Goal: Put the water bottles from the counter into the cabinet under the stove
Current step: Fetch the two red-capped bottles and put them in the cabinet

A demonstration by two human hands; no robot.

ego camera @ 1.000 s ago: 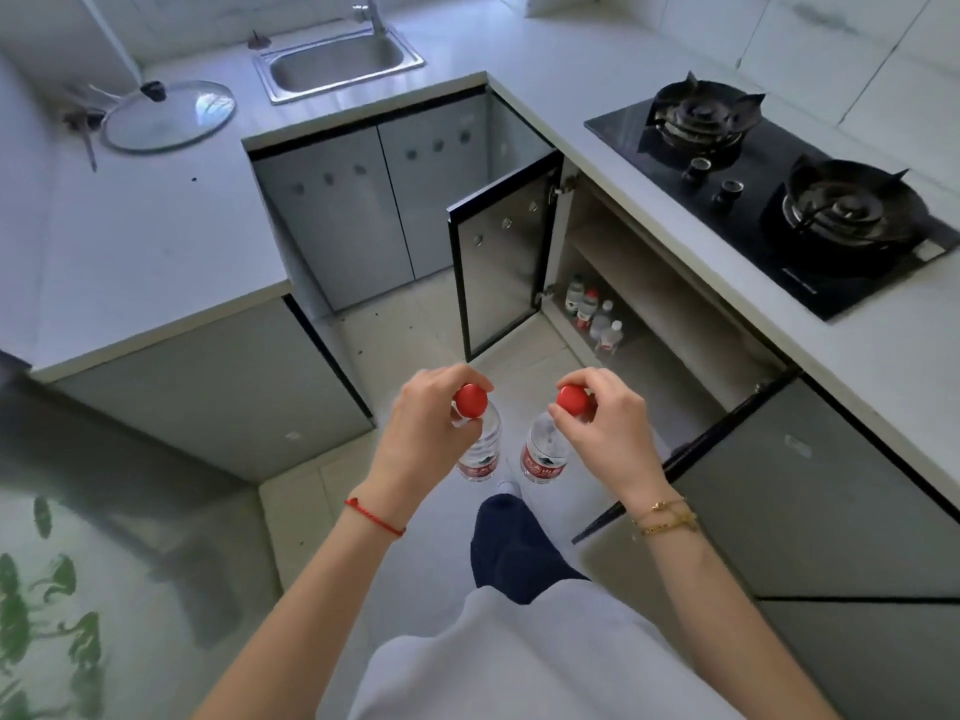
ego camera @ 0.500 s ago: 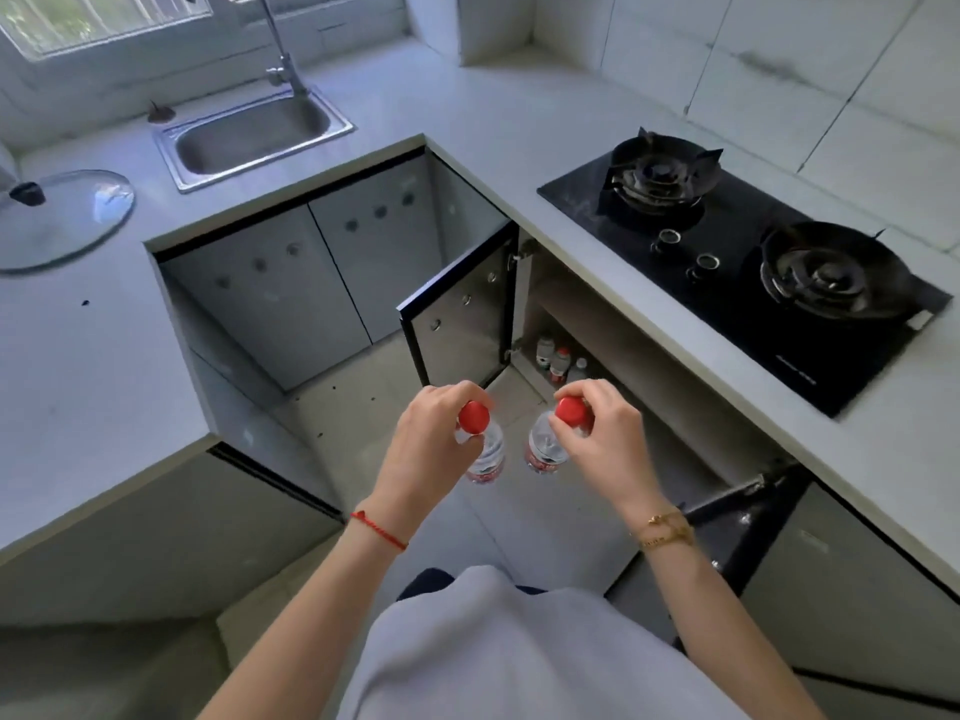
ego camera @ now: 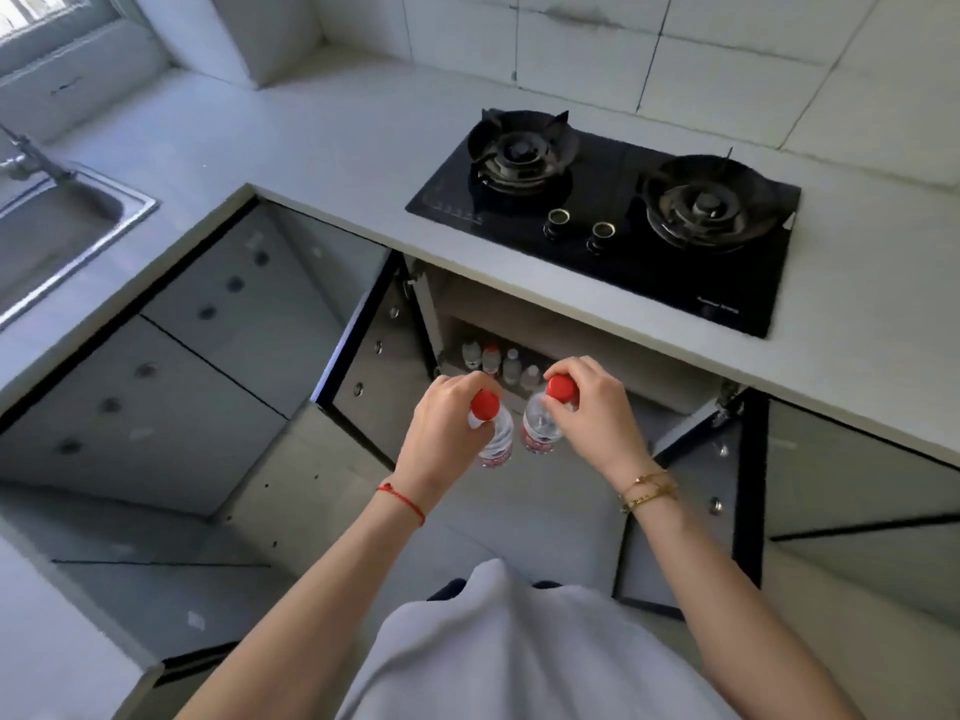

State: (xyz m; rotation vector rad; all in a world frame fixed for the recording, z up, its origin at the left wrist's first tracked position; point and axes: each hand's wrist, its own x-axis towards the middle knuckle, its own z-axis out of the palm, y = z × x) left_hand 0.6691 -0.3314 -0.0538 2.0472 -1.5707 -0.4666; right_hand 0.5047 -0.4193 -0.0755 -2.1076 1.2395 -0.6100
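Seen from above, squarer to the stove [ego camera: 608, 220] than a moment ago, with the sink [ego camera: 57, 226] now cut off at the left edge. Left hand [ego camera: 447, 433] clasped round the neck of a red-capped water bottle [ego camera: 493, 439]; just beside it, right hand [ego camera: 592, 413] gripping a second bottle [ego camera: 540, 428] likewise. Both upright, closer than before to the open cabinet [ego camera: 545, 324] under the stove, four small bottles [ego camera: 501, 362] standing inside. Doors swung wide either side.
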